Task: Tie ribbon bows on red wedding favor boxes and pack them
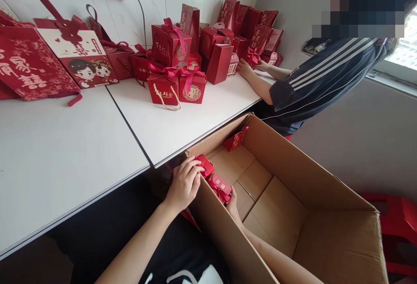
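Note:
My left hand (184, 184) reaches over the near-left edge of a large cardboard box (293, 166), its fingers on a small red gift box (205, 165) just inside. Beside that, a second red gift box with a ribbon and a pink label (220, 187) is gripped at its right side by my right hand (233, 203), which is inside the cardboard box and partly hidden by the wall. A red triangular gift box (236, 139) lies in the far corner of the cardboard box.
Several red gift boxes (172, 45) and red bags (32, 62) stand on the white table (74, 145). Another person's hands (249, 73) touch a ribboned box at the table's far end. A red stool (397, 223) is at the right.

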Action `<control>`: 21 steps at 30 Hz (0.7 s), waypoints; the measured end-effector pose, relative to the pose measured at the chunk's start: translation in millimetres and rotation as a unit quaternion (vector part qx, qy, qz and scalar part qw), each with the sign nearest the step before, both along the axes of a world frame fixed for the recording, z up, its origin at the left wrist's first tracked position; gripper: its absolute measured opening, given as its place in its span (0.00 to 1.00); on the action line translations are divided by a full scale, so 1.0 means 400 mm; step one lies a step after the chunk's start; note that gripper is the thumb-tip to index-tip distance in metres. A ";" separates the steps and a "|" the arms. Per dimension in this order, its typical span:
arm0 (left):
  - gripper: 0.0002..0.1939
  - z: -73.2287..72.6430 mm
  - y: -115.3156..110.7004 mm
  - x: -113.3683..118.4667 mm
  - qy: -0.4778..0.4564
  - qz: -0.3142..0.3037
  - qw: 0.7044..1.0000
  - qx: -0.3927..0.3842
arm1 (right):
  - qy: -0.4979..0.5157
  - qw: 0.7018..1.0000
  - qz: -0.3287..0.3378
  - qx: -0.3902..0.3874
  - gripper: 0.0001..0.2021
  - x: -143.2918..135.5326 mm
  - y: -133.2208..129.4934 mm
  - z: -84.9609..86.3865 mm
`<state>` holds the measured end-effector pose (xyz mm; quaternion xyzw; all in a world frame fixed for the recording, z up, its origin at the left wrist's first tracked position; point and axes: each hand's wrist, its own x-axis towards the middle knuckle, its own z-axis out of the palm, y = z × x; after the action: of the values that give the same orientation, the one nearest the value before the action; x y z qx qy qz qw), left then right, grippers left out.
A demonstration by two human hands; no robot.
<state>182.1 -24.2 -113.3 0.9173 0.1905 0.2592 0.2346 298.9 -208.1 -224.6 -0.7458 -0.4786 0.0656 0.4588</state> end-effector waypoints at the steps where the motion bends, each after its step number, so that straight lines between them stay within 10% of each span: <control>1: 0.13 0.000 0.000 0.000 0.001 0.000 1.000 -0.002 | 0.005 1.000 -0.011 0.005 0.44 -0.006 0.002 -0.001; 15: 0.13 0.004 -0.002 -0.007 -0.016 -0.003 1.000 -0.015 | 0.047 0.995 0.009 -0.084 0.32 0.060 0.002 0.010; 21: 0.11 0.135 0.033 -0.108 -0.154 -0.040 0.987 0.030 | 0.018 0.946 0.067 -0.316 0.24 0.262 -0.044 0.098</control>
<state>139.0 -11.0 -59.5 0.8799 0.1075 0.3937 0.2434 403.8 -225.6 -185.4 -0.8172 -0.4741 0.2576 0.2024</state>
